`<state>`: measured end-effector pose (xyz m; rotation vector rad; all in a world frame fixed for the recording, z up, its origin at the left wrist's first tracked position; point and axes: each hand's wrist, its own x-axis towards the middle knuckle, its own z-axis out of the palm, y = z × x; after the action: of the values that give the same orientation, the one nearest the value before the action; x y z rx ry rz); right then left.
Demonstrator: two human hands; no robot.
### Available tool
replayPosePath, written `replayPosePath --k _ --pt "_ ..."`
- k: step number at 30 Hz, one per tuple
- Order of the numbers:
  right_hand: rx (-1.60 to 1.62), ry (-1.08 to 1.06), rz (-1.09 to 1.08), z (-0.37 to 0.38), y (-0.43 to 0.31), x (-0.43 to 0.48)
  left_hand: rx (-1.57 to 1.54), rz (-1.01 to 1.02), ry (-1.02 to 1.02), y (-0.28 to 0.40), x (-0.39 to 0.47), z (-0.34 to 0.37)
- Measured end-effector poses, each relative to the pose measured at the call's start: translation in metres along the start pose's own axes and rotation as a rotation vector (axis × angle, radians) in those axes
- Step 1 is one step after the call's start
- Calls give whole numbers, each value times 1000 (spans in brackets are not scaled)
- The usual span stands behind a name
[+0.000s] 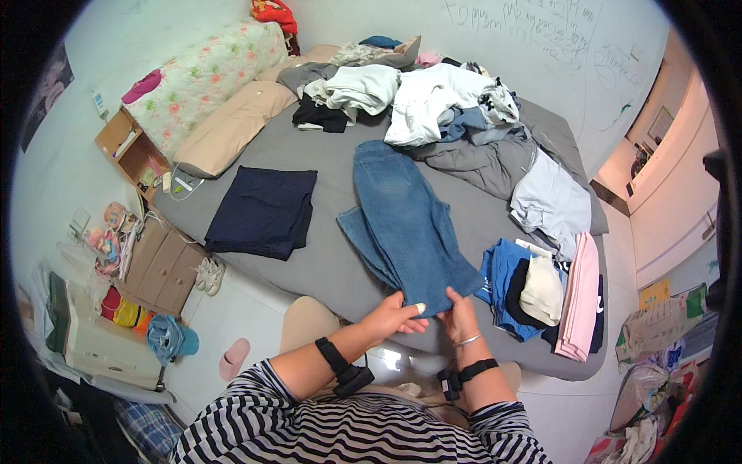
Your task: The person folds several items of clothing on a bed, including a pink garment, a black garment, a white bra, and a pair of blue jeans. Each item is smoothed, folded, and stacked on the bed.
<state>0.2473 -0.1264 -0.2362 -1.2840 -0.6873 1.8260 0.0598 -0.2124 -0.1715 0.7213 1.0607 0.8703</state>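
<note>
A pair of blue denim jeans (400, 214) lies lengthwise on the grey bed sheet (330, 232), its waist toward the back and its leg hems at the bed's near edge. My left hand (403, 316) grips the hem of the upper leg, thumb on top. At the same hem, a little to the right, my right hand (459, 313) pinches the denim. Part of another leg sticks out at the left beneath the upper one. Left of the jeans rests a folded dark navy garment (264, 211). Folded blue, black and cream clothes (510, 290) lie right of my right hand.
A folded pink cloth (579, 301) lies at the bed's right edge, below a light grey garment (550, 197). White clothes (429, 98) are heaped at the back beside a crumpled grey blanket (481, 165). A beige pillow (232, 127) lies back left. A pink slipper (234, 359) is on the floor.
</note>
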Motion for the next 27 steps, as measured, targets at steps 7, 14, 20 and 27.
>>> replayPosePath --k 7,14,20,27 --pt "106 -82 -224 -8 -73 -60 100 238 233 11 4 -23" --pt "70 -142 -452 -19 -116 -144 -238 -131 303 -1 53 -43" --pt "43 -119 -575 -18 -162 -204 -620 25 -51 10 59 37" --pt "238 -126 -798 -4 -201 -249 -702 525 -47 116 18 35"
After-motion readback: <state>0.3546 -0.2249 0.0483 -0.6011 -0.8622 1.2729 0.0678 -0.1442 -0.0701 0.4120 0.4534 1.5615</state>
